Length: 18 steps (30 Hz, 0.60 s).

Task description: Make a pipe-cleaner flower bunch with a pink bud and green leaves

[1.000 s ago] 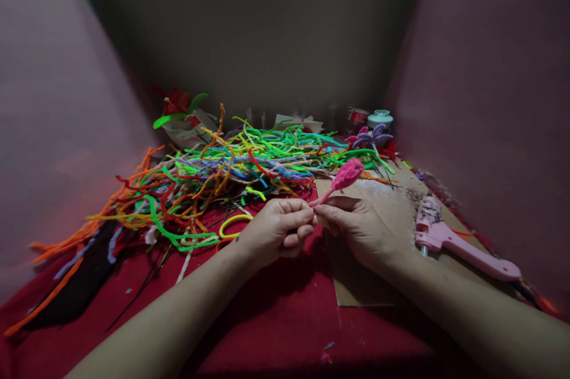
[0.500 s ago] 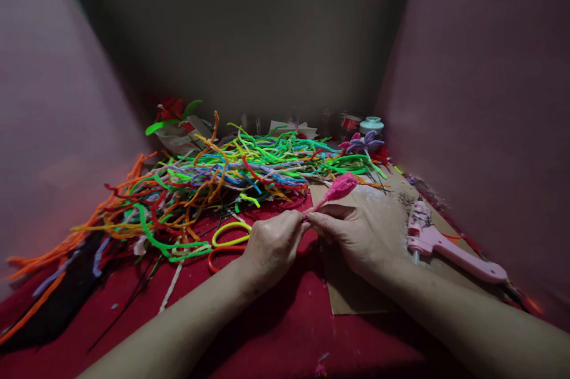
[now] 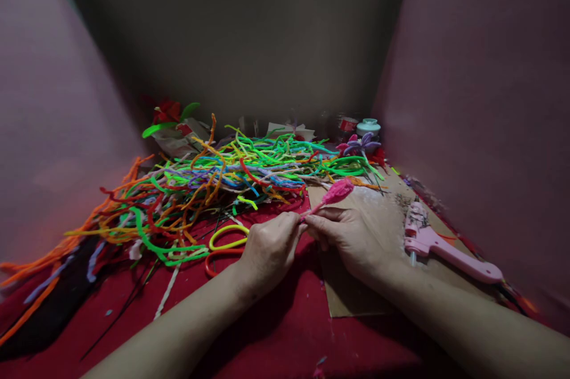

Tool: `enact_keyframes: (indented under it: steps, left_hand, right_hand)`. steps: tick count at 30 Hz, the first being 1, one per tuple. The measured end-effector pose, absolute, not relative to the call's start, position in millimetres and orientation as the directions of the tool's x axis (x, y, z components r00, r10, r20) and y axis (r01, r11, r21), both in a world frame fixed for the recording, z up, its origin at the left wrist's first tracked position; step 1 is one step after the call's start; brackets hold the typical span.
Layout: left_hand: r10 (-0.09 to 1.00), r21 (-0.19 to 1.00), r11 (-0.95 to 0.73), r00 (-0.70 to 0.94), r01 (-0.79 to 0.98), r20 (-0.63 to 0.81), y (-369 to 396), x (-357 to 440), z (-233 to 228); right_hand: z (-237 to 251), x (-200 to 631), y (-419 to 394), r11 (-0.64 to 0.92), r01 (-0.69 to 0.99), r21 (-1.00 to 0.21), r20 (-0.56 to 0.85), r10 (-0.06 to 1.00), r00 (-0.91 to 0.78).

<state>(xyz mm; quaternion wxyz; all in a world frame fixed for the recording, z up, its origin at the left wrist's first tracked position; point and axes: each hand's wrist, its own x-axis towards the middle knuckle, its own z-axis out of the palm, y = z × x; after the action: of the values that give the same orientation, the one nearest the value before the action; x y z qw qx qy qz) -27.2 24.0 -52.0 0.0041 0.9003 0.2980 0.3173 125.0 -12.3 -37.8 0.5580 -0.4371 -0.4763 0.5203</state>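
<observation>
Between my two hands is a pink pipe-cleaner flower bud (image 3: 337, 191), its fuzzy head pointing up and to the right. My left hand (image 3: 272, 248) is closed, thumb and fingers pinching the lower end of its pink stem. Just beside it my right hand (image 3: 345, 233) pinches the same stem below the head, the fingertips of both hands nearly touching. The very end of the stem is hidden in the fingers. Scissors with yellow and red handles (image 3: 228, 237) lie left of my left hand, their blades out of sight behind it.
A big tangled heap of colourful pipe cleaners (image 3: 231, 168) spreads across the back and left. At right, a pink glue gun (image 3: 449, 251) rests on a cardboard sheet (image 3: 356, 296). Purple flower (image 3: 363, 144), pale-blue jar (image 3: 369, 127) and red flower (image 3: 167, 111) stand behind. Red cloth (image 3: 267, 343) covers the table.
Both hands keep their pinch on the pink bud, which sits slightly lower and tilts much the same. The whole view has shifted a little; nothing else has moved.
</observation>
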Motion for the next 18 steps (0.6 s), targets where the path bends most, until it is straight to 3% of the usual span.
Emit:
enact_keyframes:
  steps: [8, 18]
  left_hand:
    - [0.534, 0.178, -0.823, 0.628, 0.539, 0.566, 25.2, -28.3, -54.4]
    - [0.539, 0.250, -0.831, 0.607, 0.497, 0.584, 25.1, -29.0, -53.2]
  right_hand:
    - [-39.8, 124.0, -11.9, 0.066, -0.179, -0.982, 0.069, 0.998, -0.007]
    - [-32.8, 124.2, -15.0, 0.101, -0.181, -0.978, 0.098, 0.995, 0.029]
